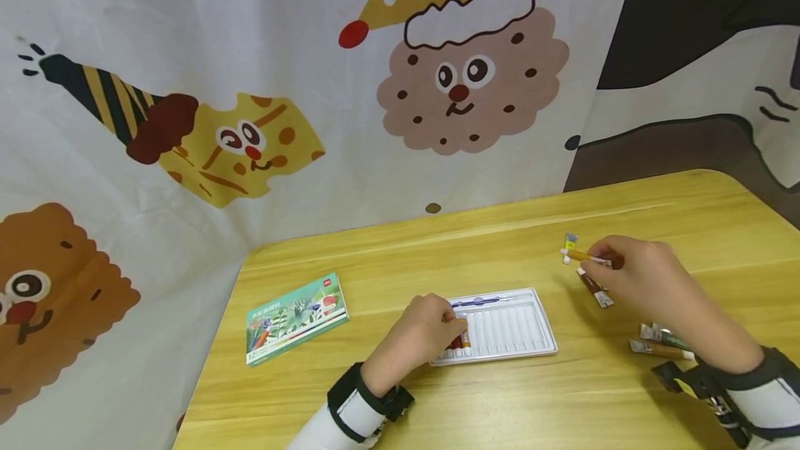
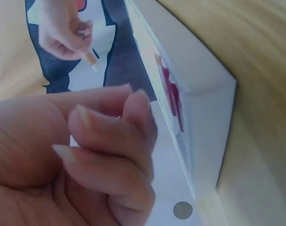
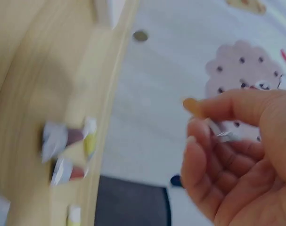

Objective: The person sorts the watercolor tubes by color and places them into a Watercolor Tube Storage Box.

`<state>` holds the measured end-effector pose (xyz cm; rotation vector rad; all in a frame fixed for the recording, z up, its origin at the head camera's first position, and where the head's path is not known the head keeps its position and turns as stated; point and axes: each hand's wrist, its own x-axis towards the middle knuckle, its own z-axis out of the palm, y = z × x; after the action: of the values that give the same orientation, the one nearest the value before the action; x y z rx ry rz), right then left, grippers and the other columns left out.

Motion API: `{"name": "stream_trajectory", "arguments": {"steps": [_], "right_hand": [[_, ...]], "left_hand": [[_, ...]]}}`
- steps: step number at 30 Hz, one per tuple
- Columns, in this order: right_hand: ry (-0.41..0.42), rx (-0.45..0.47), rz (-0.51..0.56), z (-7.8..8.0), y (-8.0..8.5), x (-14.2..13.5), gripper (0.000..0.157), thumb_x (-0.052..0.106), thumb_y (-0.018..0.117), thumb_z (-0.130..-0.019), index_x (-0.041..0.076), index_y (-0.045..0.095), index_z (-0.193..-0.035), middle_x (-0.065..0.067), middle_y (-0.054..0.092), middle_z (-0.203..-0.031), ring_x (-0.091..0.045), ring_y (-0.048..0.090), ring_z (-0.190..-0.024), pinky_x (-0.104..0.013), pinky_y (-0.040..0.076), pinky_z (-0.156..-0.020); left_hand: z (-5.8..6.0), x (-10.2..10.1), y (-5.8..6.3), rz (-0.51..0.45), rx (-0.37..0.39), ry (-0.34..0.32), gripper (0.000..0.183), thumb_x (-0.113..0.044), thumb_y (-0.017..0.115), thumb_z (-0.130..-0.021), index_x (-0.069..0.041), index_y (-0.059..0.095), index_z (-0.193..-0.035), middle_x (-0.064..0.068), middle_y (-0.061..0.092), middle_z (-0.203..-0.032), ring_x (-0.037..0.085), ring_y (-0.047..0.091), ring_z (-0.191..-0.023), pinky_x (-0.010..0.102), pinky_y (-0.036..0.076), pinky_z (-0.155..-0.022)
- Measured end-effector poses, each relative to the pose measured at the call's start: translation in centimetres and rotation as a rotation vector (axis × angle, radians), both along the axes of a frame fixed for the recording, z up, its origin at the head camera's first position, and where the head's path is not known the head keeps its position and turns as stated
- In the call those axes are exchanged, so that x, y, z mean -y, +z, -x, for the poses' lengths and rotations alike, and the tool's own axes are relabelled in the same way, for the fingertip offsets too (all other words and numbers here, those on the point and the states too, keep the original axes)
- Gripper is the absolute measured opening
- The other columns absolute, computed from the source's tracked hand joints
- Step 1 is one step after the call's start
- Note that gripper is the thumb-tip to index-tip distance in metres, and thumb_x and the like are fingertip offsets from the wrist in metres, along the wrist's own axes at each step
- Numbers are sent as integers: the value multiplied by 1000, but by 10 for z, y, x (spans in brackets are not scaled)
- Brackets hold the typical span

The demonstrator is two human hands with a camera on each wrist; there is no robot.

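Note:
My right hand (image 1: 644,276) pinches a small ochre paint tube (image 1: 578,255) above the right part of the table; its pale cap points left. In the right wrist view the tube's ochre end (image 3: 192,107) pokes out past the fingertips. My left hand (image 1: 428,328) is at the left end of a white plastic tray (image 1: 544,328), its fingers curled over a few red and orange-brown paint tubes (image 1: 465,342). The left wrist view has the thumb and fingertips together beside the tray's wall (image 2: 208,127); I cannot tell whether they hold a tube.
A thin blue brush (image 1: 481,302) lies along the tray's far side. Loose tubes lie to the right: a yellow one (image 1: 569,245), dark red-brown ones (image 1: 594,288), and green and brown ones (image 1: 662,349). A green illustrated box (image 1: 296,318) lies at left. Behind hangs a printed cloth (image 1: 350,179).

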<state>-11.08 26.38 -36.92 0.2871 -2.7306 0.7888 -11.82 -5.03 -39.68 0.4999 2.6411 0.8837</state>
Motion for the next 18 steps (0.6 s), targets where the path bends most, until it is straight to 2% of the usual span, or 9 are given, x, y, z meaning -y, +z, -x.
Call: {"name": "stream_trajectory", "arguments": {"steps": [2, 4, 8, 11, 14, 18], "right_hand": [[70, -77, 23, -5, 4, 12, 8, 14, 73, -79, 13, 66, -84, 5, 60, -67, -8, 47, -52, -24, 41, -41], [152, -149, 41, -10, 5, 23, 14, 10, 76, -76, 16, 67, -86, 9, 61, -69, -4, 48, -54, -20, 42, -43], [302, -213, 84, -19, 4, 45, 26, 5, 78, -71, 20, 68, -90, 15, 60, -77, 0, 49, -61, -13, 42, -50], [423, -204, 137, -25, 0, 59, 30, 4, 77, -72, 22, 67, -94, 16, 61, -83, 2, 51, -66, -10, 43, -54], [541, -214, 221, -29, -5, 70, 35, 0, 77, -70, 21, 68, -97, 12, 64, -86, 1, 53, -69, -10, 44, -56], [673, -295, 275, -32, -10, 79, 44, -7, 78, -64, 17, 68, -99, 7, 65, -89, -3, 55, -71, -11, 46, -58]], "left_hand": [[0, -1, 3, -44, -44, -16, 25, -27, 60, -91, -16, 59, -68, -8, 41, -46, 6, 35, -35, 20, 26, -34], [-2, -3, 6, -104, -102, -51, 15, -27, 60, -92, -14, 65, -86, -7, 52, -57, 5, 41, -39, 19, 32, -36], [-7, -7, 14, -231, -258, -156, 27, -29, 58, -94, -10, 65, -111, -5, 63, -91, 1, 51, -62, 15, 44, -50], [-11, -9, 18, -300, -326, -208, 31, -30, 54, -96, -11, 63, -118, -4, 62, -109, 0, 52, -82, 13, 47, -62], [-11, -10, 19, -355, -300, -244, 31, -31, 49, -98, -14, 63, -120, -5, 61, -115, 1, 52, -90, 15, 48, -68], [-11, -9, 18, -391, -193, -290, 27, -30, 49, -98, -18, 66, -115, -9, 62, -110, 3, 53, -86, 18, 47, -67]]}}
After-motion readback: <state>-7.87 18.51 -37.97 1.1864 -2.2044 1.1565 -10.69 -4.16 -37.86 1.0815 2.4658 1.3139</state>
